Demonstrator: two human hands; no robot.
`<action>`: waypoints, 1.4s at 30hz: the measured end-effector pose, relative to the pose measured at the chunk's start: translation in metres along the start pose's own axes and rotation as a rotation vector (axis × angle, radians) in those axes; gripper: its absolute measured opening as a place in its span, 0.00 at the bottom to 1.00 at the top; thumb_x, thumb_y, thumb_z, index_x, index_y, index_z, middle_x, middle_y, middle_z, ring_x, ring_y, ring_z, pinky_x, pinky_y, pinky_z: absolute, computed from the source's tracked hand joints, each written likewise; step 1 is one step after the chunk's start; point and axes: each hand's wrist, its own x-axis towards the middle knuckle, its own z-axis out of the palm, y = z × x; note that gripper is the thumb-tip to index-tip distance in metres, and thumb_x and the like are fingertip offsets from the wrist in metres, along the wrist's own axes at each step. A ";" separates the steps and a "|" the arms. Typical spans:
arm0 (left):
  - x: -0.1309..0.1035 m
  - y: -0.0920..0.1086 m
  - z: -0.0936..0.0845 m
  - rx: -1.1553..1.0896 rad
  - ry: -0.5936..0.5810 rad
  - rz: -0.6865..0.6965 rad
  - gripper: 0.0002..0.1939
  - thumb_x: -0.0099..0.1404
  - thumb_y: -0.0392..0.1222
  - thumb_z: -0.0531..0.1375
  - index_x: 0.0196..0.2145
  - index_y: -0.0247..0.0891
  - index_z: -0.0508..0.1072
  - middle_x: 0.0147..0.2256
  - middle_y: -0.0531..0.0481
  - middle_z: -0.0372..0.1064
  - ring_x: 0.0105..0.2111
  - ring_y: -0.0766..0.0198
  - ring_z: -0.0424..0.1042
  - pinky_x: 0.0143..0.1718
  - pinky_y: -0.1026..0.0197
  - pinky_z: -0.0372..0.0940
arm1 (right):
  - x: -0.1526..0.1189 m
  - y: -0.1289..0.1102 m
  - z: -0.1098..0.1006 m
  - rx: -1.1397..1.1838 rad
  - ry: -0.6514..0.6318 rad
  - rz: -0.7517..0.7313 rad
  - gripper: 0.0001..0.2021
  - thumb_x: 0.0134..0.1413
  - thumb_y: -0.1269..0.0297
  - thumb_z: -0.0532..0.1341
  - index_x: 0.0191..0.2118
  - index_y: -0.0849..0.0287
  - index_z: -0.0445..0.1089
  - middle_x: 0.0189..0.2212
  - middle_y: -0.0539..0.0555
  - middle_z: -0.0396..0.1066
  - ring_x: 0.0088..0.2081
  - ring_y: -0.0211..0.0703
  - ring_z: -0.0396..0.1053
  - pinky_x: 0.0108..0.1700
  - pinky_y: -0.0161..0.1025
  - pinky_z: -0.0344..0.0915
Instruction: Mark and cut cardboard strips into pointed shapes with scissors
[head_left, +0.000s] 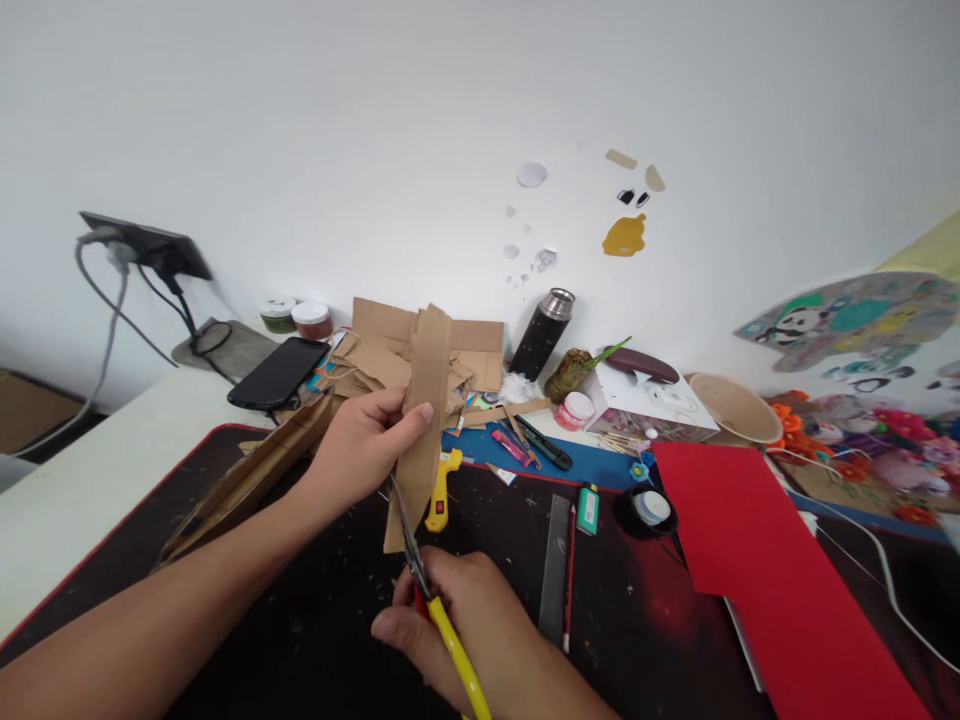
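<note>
My left hand point(375, 440) grips a long strip of brown cardboard point(427, 370) by its middle, thumb on top, holding it up over the black desk mat point(315, 610). In my right hand point(472, 610) is a pair of scissors point(459, 650) with yellow and red handles. The blades lie against the lower part of the strip, and I cannot tell how deep the cut is. Just behind the strip, a yellow glue gun point(441, 500) lies on the mat.
Cardboard scraps point(375, 365) pile up against the wall, beside a black phone point(279, 374). A black flask point(541, 335) leans nearby. To the right lie a ruler point(555, 570), a pencil point(570, 580), a green glue bottle point(588, 508), a tape roll point(646, 508) and red paper point(780, 570).
</note>
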 end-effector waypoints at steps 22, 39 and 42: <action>0.002 0.000 0.001 -0.025 -0.067 0.000 0.22 0.61 0.59 0.67 0.22 0.41 0.69 0.20 0.56 0.61 0.22 0.66 0.58 0.22 0.65 0.56 | 0.000 0.002 0.004 -0.071 0.050 0.046 0.12 0.63 0.56 0.74 0.34 0.56 0.75 0.23 0.45 0.70 0.25 0.37 0.67 0.31 0.32 0.61; 0.008 -0.004 -0.005 -0.042 -0.093 -0.050 0.25 0.60 0.64 0.69 0.23 0.40 0.74 0.22 0.53 0.68 0.22 0.64 0.64 0.22 0.64 0.61 | 0.002 0.007 0.005 -0.142 0.123 0.014 0.12 0.68 0.58 0.64 0.33 0.57 0.71 0.25 0.49 0.69 0.26 0.38 0.64 0.30 0.33 0.57; 0.011 0.000 -0.010 -0.046 -0.090 -0.037 0.25 0.59 0.66 0.70 0.27 0.40 0.79 0.26 0.51 0.75 0.24 0.61 0.69 0.24 0.62 0.66 | 0.003 0.009 0.009 -0.141 0.132 0.002 0.13 0.68 0.59 0.63 0.31 0.56 0.67 0.23 0.47 0.65 0.25 0.37 0.61 0.29 0.33 0.54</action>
